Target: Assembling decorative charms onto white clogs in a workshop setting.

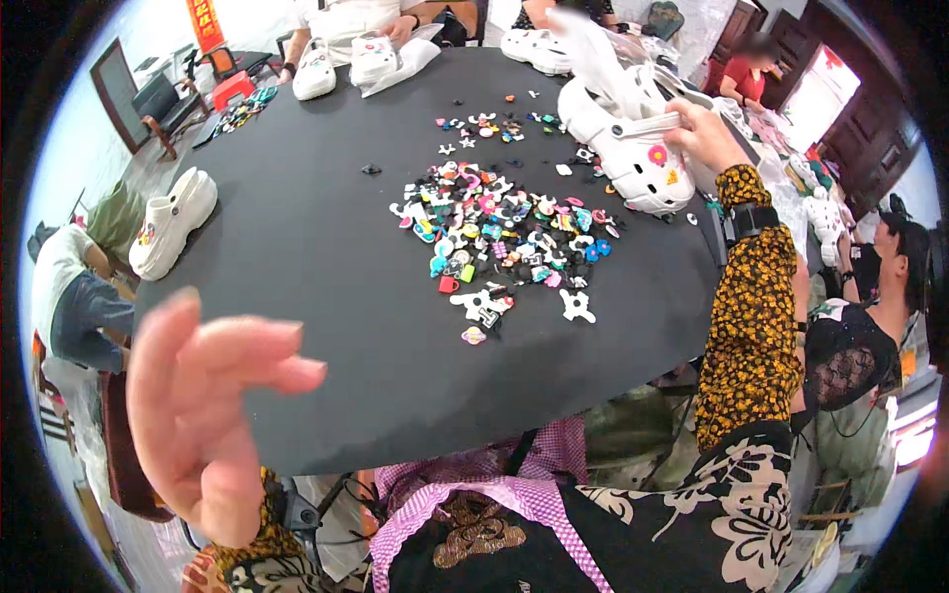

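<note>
At the far right of the table, my right hand [707, 136] is closed on the strap side of a white clog [641, 163] with a pink flower charm and a yellow charm on its toe. More white clogs and clear plastic wrap crowd just behind it. My left hand [213, 405] is raised over the near left table edge, fingers apart and holding nothing. Between my hands, a heap of colourful shoe charms [504, 232] spreads across the middle. Another white clog [176, 225] with charms rests at the left edge, beyond my left hand.
The dark table [326, 247] has a curved edge. Across it, a person handles a white clog [378, 61] in plastic, beside another clog [314, 71]. People sit along the right side. A red stool [233, 91] and black chairs stand at the far left.
</note>
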The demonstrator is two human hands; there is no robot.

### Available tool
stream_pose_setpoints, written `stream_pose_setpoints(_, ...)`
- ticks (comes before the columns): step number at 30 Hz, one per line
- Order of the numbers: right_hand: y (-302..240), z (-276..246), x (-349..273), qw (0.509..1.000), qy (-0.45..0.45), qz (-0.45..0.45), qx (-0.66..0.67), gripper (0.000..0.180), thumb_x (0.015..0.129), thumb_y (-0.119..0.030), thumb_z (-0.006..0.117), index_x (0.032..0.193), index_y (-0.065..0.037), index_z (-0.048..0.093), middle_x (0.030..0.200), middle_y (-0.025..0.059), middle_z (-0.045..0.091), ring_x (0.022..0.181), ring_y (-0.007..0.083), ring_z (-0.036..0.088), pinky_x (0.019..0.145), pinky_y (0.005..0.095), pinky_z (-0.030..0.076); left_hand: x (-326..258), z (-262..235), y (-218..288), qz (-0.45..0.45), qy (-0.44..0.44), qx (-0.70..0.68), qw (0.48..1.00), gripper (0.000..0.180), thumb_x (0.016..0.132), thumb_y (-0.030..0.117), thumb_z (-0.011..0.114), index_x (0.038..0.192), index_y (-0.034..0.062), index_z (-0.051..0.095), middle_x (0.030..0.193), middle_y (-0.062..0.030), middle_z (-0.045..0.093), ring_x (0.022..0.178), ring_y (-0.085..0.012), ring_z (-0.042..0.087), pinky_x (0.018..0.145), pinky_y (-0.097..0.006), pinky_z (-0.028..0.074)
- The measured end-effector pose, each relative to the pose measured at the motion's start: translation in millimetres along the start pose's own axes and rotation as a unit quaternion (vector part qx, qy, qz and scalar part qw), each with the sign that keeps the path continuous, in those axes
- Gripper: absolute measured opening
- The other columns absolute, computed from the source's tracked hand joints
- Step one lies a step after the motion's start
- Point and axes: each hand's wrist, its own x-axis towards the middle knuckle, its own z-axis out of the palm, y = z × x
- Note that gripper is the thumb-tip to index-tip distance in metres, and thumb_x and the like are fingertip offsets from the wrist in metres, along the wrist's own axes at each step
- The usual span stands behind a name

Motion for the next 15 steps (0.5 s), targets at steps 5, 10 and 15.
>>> stream_pose_setpoints(5, 59.6, 51.8, -7.4, 0.996, 0.06, -0.06, -0.007, 0.055, 0.08, -0.008, 0.06, 0.133, -0.008, 0.044, 0.132, 0.0151, 0.047, 0.109, 0.0253, 0.056, 0.091, 0.0333, 0.046, 36.8, 26.6, 32.0, -0.072, -0.043, 0.002, 0.996, 0.109, 0.076, 0.059, 0.065, 0.147, 0.0052, 0.002, 0.111, -0.0227, 0.054, 0.081, -0.0247, 0.061, 0.069, -0.032, 0.053)
stream_pose_setpoints(10, 16.7, 58.8, -34.9, 0.996, 0.052, -0.047, 0.048, 0.044, 0.076, -0.011, 0.064, 0.119, -0.003, 0.055, 0.118, 0.0189, 0.057, 0.117, 0.0329, 0.049, 0.097, 0.0395, 0.04, 43.9, 24.7, 61.7, -0.318, 0.018, -0.018, 0.948, 0.077, 0.074, 0.066, 0.06, 0.126, 0.0117, 0.042, 0.054, -0.0137, 0.057, 0.045, -0.0255, 0.056, 0.046, -0.035, 0.049)
stream_pose_setpoints(15, -53.3, 39.9, -110.1, 0.996, -0.005, -0.068, 0.065, 0.034, 0.076, -0.013, 0.066, 0.109, -0.003, 0.061, 0.112, 0.0156, 0.061, 0.11, 0.0314, 0.055, 0.094, 0.0389, 0.04, 45.2, 27.7, 61.0, -0.328, 0.023, 0.015, 0.944, 0.078, 0.075, 0.066, 0.06, 0.127, 0.0123, 0.042, 0.06, -0.0151, 0.059, 0.05, -0.0252, 0.057, 0.05, -0.035, 0.049)
